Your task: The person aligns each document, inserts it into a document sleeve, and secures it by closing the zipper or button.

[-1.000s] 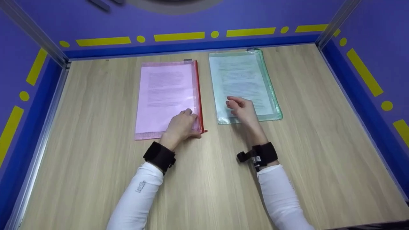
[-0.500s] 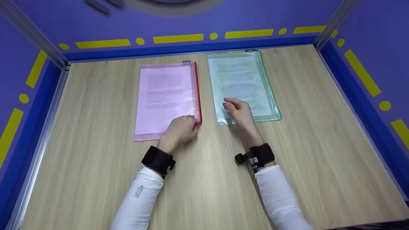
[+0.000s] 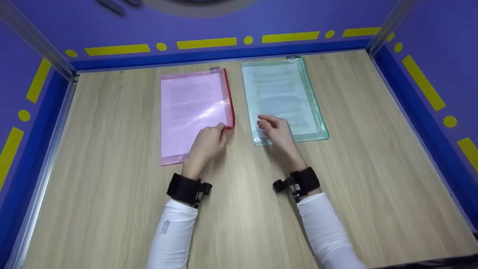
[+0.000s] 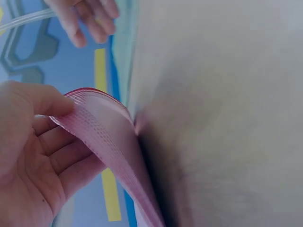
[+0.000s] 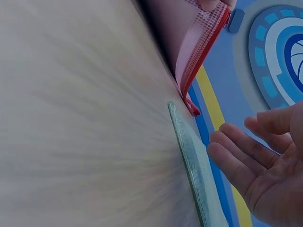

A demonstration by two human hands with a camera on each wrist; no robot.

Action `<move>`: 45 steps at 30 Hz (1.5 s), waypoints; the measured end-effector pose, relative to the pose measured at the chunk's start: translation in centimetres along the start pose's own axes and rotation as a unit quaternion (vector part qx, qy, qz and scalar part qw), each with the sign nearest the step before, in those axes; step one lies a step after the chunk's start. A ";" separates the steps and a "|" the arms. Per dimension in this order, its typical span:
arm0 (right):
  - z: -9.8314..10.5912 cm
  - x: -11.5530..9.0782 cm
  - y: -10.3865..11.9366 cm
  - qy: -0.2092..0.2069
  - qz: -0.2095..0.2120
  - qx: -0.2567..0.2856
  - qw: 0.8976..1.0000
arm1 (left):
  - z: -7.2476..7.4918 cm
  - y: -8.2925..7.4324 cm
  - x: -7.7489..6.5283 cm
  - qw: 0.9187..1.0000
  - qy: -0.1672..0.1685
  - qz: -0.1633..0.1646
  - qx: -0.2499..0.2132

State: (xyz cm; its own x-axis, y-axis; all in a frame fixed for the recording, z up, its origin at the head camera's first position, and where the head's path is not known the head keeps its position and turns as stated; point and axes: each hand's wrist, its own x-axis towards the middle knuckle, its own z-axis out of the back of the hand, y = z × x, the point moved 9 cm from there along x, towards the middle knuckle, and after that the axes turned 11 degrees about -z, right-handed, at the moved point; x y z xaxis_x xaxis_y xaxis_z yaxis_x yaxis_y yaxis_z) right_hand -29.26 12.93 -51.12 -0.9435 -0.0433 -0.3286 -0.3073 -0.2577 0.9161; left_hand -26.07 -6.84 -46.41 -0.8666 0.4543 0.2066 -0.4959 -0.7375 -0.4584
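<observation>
A pink zip document pouch with a red zip edge and a printed sheet inside lies left of centre. My left hand pinches its near right corner between thumb and fingers and holds it raised off the table. In the left wrist view the lifted pouch bends up from the tabletop. A green zip document pouch, also with printed paper in it, lies flat to the right. Over its near part hovers my right hand, fingers loosely bent and holding nothing; the right wrist view shows that palm apart from the pouch.
Both pouches lie on a wood-grain table. Blue panels with yellow dashes, such as the back wall, enclose it at the back and sides. Black straps with small cameras sit on both wrists.
My left hand has taken the pink pouch's near right corner and lifted it, bending the corner up and away from me. The right hand has stayed nearly in place.
</observation>
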 end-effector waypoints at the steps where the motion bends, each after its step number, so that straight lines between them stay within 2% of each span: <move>1: -0.1 0.0 0.1 0.002 0.003 0.000 1.000 | 0.3 0.0 0.0 1.000 -0.007 -0.001 -0.001; 12: -2.2 -0.7 0.9 0.029 0.025 -0.020 0.999 | 2.4 0.2 -1.0 0.997 -0.075 -0.008 -0.010; 18: -3.8 -1.2 1.2 0.062 0.033 -0.048 0.996 | 2.9 -0.5 -1.4 0.994 -0.097 -0.052 -0.013; 23: -5.4 -2.0 2.0 0.100 0.076 -0.065 0.990 | 2.8 -0.9 -1.5 0.992 -0.099 -0.072 -0.009; 26: -6.2 -2.3 2.4 0.122 0.084 -0.062 0.987 | 2.8 -1.2 -1.5 0.993 -0.096 -0.073 -0.011; 34: -7.5 -2.6 2.4 0.150 0.067 -0.046 0.985 | 2.2 -1.9 -1.6 0.993 -0.081 -0.080 -0.013; 45: -7.5 -2.5 2.3 0.167 0.048 -0.018 0.985 | 2.2 -2.0 -1.6 0.992 -0.081 -0.096 -0.007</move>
State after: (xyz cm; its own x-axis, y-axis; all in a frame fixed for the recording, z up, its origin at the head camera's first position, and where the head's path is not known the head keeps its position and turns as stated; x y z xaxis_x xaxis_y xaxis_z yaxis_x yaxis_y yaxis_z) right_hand -26.69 5.22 -49.96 -0.8723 -0.3835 -0.3033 -0.2080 -0.2704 0.9400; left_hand -23.77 -7.20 -43.90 -0.7541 0.4994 0.4266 -0.6534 -0.6368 -0.4094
